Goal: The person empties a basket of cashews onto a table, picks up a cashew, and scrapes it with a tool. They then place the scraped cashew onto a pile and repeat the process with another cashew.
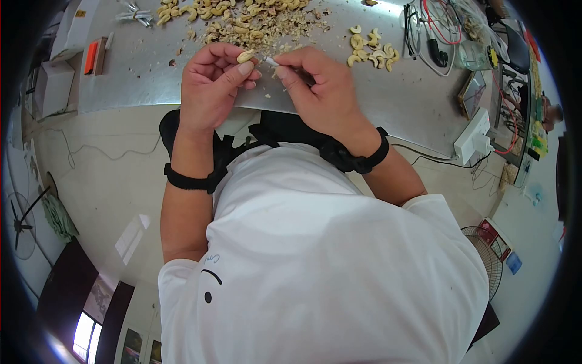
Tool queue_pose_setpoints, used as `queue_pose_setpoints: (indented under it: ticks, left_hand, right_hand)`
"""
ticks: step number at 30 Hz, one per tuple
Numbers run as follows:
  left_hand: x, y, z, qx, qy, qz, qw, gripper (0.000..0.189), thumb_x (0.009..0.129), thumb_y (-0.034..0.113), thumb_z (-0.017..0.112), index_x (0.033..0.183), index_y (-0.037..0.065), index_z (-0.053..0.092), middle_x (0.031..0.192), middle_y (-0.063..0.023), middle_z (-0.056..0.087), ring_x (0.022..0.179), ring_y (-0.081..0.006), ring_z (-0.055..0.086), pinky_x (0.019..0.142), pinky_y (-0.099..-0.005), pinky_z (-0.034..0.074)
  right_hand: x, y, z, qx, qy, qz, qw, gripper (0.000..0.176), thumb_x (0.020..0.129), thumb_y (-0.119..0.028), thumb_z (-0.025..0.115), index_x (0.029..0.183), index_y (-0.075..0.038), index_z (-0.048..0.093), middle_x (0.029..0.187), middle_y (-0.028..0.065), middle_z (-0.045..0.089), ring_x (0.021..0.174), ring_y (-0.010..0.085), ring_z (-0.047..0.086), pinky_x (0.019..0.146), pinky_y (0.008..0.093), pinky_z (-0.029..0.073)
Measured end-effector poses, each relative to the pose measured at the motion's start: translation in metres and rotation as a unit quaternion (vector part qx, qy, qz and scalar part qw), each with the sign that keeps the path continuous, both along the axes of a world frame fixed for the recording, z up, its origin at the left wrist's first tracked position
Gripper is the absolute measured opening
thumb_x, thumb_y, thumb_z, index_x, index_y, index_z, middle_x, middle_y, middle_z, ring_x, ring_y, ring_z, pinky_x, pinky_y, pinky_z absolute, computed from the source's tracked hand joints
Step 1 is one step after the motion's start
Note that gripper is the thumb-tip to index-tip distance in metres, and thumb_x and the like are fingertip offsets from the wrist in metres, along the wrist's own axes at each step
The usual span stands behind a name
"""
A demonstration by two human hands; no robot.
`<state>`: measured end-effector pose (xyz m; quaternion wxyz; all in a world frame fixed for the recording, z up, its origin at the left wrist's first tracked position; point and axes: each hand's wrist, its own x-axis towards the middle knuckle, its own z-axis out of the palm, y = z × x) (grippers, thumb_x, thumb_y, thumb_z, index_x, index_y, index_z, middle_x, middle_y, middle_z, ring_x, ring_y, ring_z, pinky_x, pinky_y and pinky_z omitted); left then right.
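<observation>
My left hand point(209, 88) pinches a cashew nut point(245, 56) between thumb and fingertips, over the near edge of the metal table. Close beside it on the right, my right hand point(324, 88) is closed, thumb against forefinger, on a small whitish stick-like tool point(271, 61) that points toward the nut. What kind of tool it is I cannot tell, as the fingers hide most of it. Just beyond both hands lies a spread of skin crumbs and broken bits point(242, 37). Behind that is a pile of cashews point(209, 9). A smaller group of cashews point(374, 51) sits to the right.
A bundle of white sticks point(136, 14) and an orange-and-brown block point(95, 56) lie on the left of the metal table point(136, 79). Cables point(433, 36), a glass jar point(473, 56) and a white power strip point(474, 136) are at the right.
</observation>
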<state>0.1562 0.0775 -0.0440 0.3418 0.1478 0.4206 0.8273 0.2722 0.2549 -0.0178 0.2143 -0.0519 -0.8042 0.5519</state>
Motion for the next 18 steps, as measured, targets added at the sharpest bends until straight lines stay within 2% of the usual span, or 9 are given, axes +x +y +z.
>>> queue_pose_setpoints:
  ticks: [10, 14, 18]
  left_hand:
    - [0.0001, -0.0013, -0.0015, 0.001, 0.002, -0.007, 1.000, 0.019, 0.094, -0.009, 0.068, 0.112, -0.002, 0.065, 0.101, -0.0133, 0.074, 0.087, -0.0186, 0.074, 0.074, -0.0278, 0.062]
    - [-0.0008, -0.0035, -0.0015, 0.014, 0.008, -0.022, 1.000, 0.020, 0.094, -0.009, 0.066, 0.112, -0.001, 0.065, 0.101, -0.0138, 0.074, 0.087, -0.0184, 0.074, 0.074, -0.0276, 0.062]
    - [-0.0006, -0.0055, -0.0024, -0.004, 0.011, -0.025, 1.000, 0.018, 0.097, -0.004, 0.065, 0.114, 0.001, 0.062, 0.103, -0.0127, 0.072, 0.087, -0.0170, 0.071, 0.074, -0.0273, 0.057]
  right_hand:
    - [-0.0021, 0.0003, 0.0022, 0.029, -0.006, 0.012, 0.999, 0.010, 0.092, -0.004, 0.069, 0.101, -0.001, 0.071, 0.085, 0.0149, 0.072, 0.070, 0.0289, 0.070, 0.063, 0.0340, 0.054]
    - [-0.0040, -0.0004, -0.0002, 0.014, -0.022, -0.023, 0.999, 0.011, 0.091, -0.004, 0.070, 0.102, -0.001, 0.071, 0.085, 0.0144, 0.072, 0.070, 0.0288, 0.070, 0.064, 0.0337, 0.054]
    - [-0.0027, 0.0023, 0.0020, 0.011, -0.011, -0.001, 1.000, 0.011, 0.091, -0.004, 0.070, 0.102, -0.001, 0.071, 0.085, 0.0142, 0.072, 0.071, 0.0289, 0.070, 0.064, 0.0335, 0.054]
